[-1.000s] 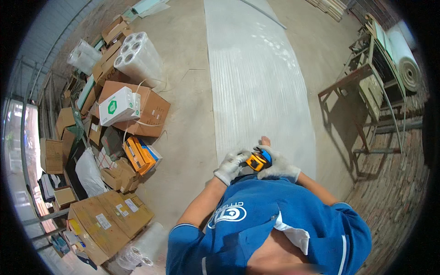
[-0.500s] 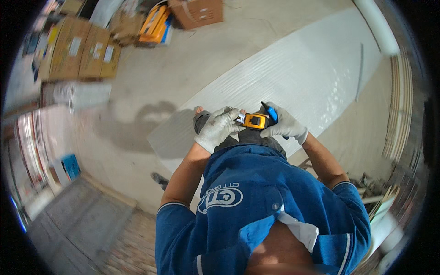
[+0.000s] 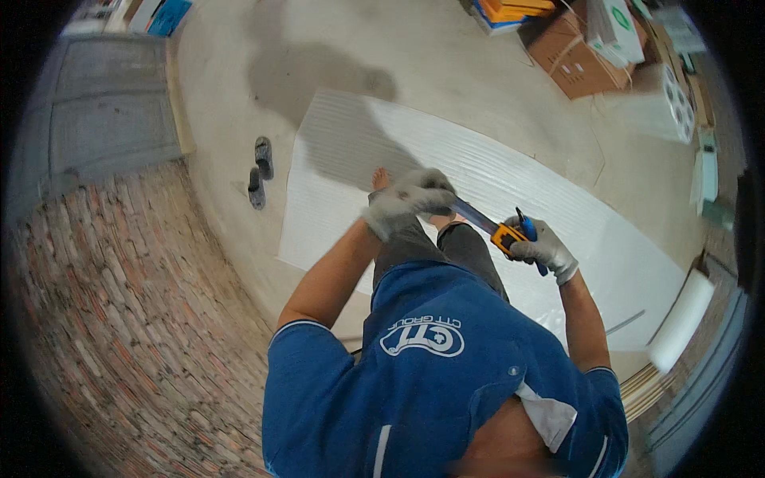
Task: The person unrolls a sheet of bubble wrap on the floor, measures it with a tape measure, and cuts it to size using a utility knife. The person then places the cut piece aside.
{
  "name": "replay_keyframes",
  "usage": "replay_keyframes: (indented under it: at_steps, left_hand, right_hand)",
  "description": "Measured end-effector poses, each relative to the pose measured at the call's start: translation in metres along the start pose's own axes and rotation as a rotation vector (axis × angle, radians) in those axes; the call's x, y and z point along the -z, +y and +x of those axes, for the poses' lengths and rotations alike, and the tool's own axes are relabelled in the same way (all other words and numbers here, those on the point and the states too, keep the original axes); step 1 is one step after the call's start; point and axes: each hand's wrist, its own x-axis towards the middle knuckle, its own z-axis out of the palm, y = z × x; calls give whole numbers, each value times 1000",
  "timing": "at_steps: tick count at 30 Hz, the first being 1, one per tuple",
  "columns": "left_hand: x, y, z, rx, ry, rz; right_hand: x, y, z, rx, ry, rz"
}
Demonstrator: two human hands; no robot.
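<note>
My gloved left hand is closed on the free end of a tape measure's blade. The blade is partly drawn out and slants down to the yellow and black tape measure. Around that case my gloved right hand is closed. The same hand also holds a slim blue and black pen-like tool, its black tip pointing up past the fingers; its exact kind cannot be made out. Both hands are over a white ribbed sheet spread on the floor, and my bare feet are on it.
Slippers lie left of the sheet. A brick wall is at the left. Cardboard boxes and clear wrapped rolls stand far right. A white roll and a thin grey strip lie at the right.
My hands have moved apart, and the tape blade now stretches between them. My body and view have turned, so the boxes now appear at the right and the brick wall at the left.
</note>
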Motion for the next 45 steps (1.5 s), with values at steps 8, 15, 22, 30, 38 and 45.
replay_keyframes:
  at_steps: [8, 15, 22, 30, 38, 45]
  left_hand:
    - [301, -59, -31, -96, 612, -493]
    - [505, -95, -28, -120, 933, -541]
    - [514, -134, 66, -216, 1048, -845]
    - [242, -214, 206, 90, 906, -1181]
    - [370, -249, 217, -145, 1126, -974]
    - [390, -271, 301, 96, 1210, -910]
  right_hand:
    - [6, -34, 59, -579, -286, -172]
    - [-2, -54, 95, -716, -280, -212]
    - [12, -66, 191, -625, -191, -191]
    - [93, 0, 265, -573, -298, -114]
    - [188, 59, 277, -834, -311, -306]
    - [261, 164, 396, -667, -67, -359]
